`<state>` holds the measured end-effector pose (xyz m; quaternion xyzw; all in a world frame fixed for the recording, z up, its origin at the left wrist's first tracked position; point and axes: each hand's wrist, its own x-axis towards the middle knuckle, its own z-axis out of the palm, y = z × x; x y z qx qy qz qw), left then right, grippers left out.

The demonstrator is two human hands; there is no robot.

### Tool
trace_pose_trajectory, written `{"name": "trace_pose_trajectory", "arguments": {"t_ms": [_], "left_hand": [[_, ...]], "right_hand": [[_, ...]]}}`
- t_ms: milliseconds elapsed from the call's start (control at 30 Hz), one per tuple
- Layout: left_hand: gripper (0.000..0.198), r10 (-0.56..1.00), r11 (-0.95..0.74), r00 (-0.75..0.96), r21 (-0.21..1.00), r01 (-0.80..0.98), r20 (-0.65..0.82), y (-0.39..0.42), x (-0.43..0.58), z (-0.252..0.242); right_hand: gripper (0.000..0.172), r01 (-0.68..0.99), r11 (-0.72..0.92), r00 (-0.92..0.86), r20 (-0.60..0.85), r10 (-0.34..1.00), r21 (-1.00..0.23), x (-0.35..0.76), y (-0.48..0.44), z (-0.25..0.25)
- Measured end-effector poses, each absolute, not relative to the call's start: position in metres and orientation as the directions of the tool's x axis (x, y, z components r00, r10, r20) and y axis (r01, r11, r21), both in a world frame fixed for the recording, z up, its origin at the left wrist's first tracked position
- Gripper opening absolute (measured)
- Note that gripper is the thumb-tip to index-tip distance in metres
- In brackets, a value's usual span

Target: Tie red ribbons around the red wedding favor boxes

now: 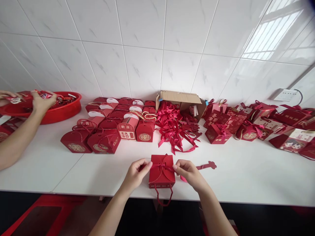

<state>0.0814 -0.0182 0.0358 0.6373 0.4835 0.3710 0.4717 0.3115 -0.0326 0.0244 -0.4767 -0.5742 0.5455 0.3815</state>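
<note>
A red gift box (pixel 161 178) with curved top flaps sits near the table's front edge, its rope handle (pixel 164 202) hanging over that edge. Across its top runs a red ribbon (pixel 157 165), crossed or knotted at the middle. My left hand (pixel 139 169) pinches one end of the ribbon at the box's left side. On the right, my right hand (pixel 185 169) pinches the other end, and a pink tail of it shows below the fingers. Beside that hand lies a dark red paper strip (pixel 209 165) with a flower-shaped end.
Rows of red gift boxes (pixel 104 142) stand at left centre. Loose red ribbons (pixel 169 118) spill from a cardboard box (pixel 180 96). More ribboned boxes (pixel 218 134) crowd the right. At far left, another person's hands (pixel 41 101) hold small packets over a red basin (pixel 66 113).
</note>
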Motion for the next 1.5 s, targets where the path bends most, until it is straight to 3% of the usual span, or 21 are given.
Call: {"name": "trace_pose_trajectory", "arguments": {"t_ms": [167, 467, 567, 633, 800, 933, 1067, 1200, 1333, 1433, 1500], "left_hand": [[0.043, 0.972, -0.158, 0.214, 0.948, 0.275, 0.100, -0.010, 0.074, 0.028], [0.033, 0.969, -0.206, 0.205, 0.910, 0.361, 0.138, -0.010, 0.071, 0.023], [0.016, 0.929, -0.361, 0.113, 0.803, 0.474, 0.351, -0.016, 0.072, 0.030], [0.017, 0.862, -0.485, 0.145, 0.707, 0.515, 0.486, -0.022, 0.078, 0.040], [0.036, 0.745, -0.657, 0.361, 0.526, 0.539, 0.561, -0.030, 0.107, 0.059], [0.032, 0.679, -0.683, 0.284, 0.440, 0.583, 0.677, -0.024, 0.123, 0.057], [0.030, 0.639, -0.656, 0.132, 0.448, 0.607, 0.757, -0.017, 0.121, 0.052], [0.030, 0.653, -0.631, 0.098, 0.467, 0.620, 0.751, -0.017, 0.118, 0.050], [0.029, 0.706, -0.632, 0.168, 0.506, 0.588, 0.688, -0.026, 0.113, 0.055], [0.029, 0.744, -0.635, 0.259, 0.532, 0.560, 0.616, -0.031, 0.101, 0.054], [0.025, 0.795, -0.580, 0.223, 0.600, 0.552, 0.564, -0.030, 0.090, 0.048]], "right_hand": [[0.045, 0.089, -0.050, -0.225, -0.069, 0.972, -0.995, 0.319, -0.031, 0.018], [0.039, -0.037, -0.113, -0.303, -0.096, 0.948, -0.993, 0.334, -0.039, 0.027], [0.034, -0.132, -0.084, -0.288, -0.042, 0.957, -0.988, 0.335, -0.042, 0.035], [0.029, -0.189, -0.056, -0.259, -0.005, 0.966, -0.980, 0.331, -0.044, 0.041], [0.022, -0.220, 0.005, -0.207, 0.052, 0.977, -0.975, 0.316, -0.048, 0.059], [0.022, -0.174, 0.032, -0.187, 0.065, 0.980, -0.984, 0.314, -0.053, 0.067], [0.024, 0.066, 0.079, -0.131, 0.070, 0.989, -0.995, 0.315, -0.052, 0.062], [0.031, 0.318, 0.167, -0.100, 0.142, 0.985, -0.933, 0.299, -0.046, 0.048], [0.015, 0.325, 0.236, -0.077, 0.223, 0.972, -0.916, 0.273, -0.042, 0.039], [0.016, 0.276, 0.311, 0.009, 0.326, 0.945, -0.909, 0.263, -0.041, 0.035], [0.015, 0.229, 0.349, 0.023, 0.364, 0.931, -0.909, 0.262, -0.041, 0.032]]}}
